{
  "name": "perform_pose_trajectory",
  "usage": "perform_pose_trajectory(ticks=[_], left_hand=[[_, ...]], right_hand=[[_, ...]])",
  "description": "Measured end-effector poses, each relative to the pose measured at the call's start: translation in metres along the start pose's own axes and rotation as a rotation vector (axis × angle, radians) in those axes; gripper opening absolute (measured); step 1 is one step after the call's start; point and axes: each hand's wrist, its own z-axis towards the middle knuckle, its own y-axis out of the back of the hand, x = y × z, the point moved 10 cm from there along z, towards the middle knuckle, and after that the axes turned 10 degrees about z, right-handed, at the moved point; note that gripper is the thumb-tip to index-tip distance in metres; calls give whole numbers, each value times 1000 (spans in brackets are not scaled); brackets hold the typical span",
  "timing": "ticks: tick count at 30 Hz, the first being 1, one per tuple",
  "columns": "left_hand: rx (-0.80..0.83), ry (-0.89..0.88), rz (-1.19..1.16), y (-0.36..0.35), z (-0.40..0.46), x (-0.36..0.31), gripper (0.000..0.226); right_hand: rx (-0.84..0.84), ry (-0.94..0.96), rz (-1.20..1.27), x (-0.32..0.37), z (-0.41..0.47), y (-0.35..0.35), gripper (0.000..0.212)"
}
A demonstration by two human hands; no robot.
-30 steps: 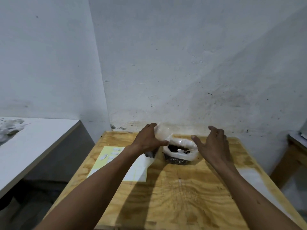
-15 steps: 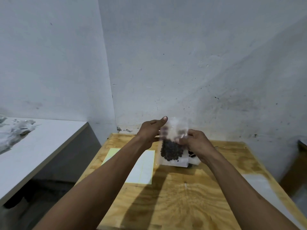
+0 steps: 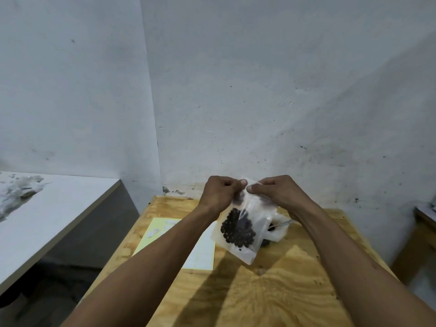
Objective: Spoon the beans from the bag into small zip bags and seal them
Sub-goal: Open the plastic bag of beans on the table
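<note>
- Clear plastic makes up the small zip bag (image 3: pixel 245 223), held up in the air above the plywood table (image 3: pixel 271 291), near the table's far edge in the head view.
- Its long axis runs from the mouth, up at the fingertips, down and slightly to the right to the bottom corner, so the bag hangs tilted with the mouth pointing up and away from the person.
- Dark beans (image 3: pixel 237 228) sit bunched in the lower middle of the bag, with a bare strip of plastic below them.
- At the top edge, the left hand (image 3: pixel 220 193) pinches the bag's left part between thumb and curled fingers.
- Just beside it, the right hand (image 3: pixel 278 192) pinches the right part of the same edge; the two thumbs nearly meet.
- Behind the bag, partly hidden by it, the larger white bag (image 3: pixel 277 230) rests on the table with a few dark beans showing in it.
- On the left side of the table lies a pale yellow sheet (image 3: pixel 162 234) with small white bits on it.
- Farther left stands a white counter (image 3: pixel 59 208), apart from the table.
</note>
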Motion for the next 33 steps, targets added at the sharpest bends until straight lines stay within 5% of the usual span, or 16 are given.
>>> perform_pose_trajectory(ticks=[13,16,19,24,29,33], left_hand=[[-167,125,-29,50,5,25,34],[-207,142,-25,64,8,23,31],[-238,179,-83,70,9,21,28],[-320,324,-97,89,7,37,40],[138,517,19,71,-11,70,34],[84,456,121,97,-7,85,22]], right_hand=[[72,-36,-44,-5,2,-15,28],[31,-6,14,5,0,-10,16],[-75,40,86,12,3,-7,24],[134,-235,213,-24,-6,-64,44],[53,-378,461,-57,2,-91,36],[20,-297,283,-53,13,-107,36]])
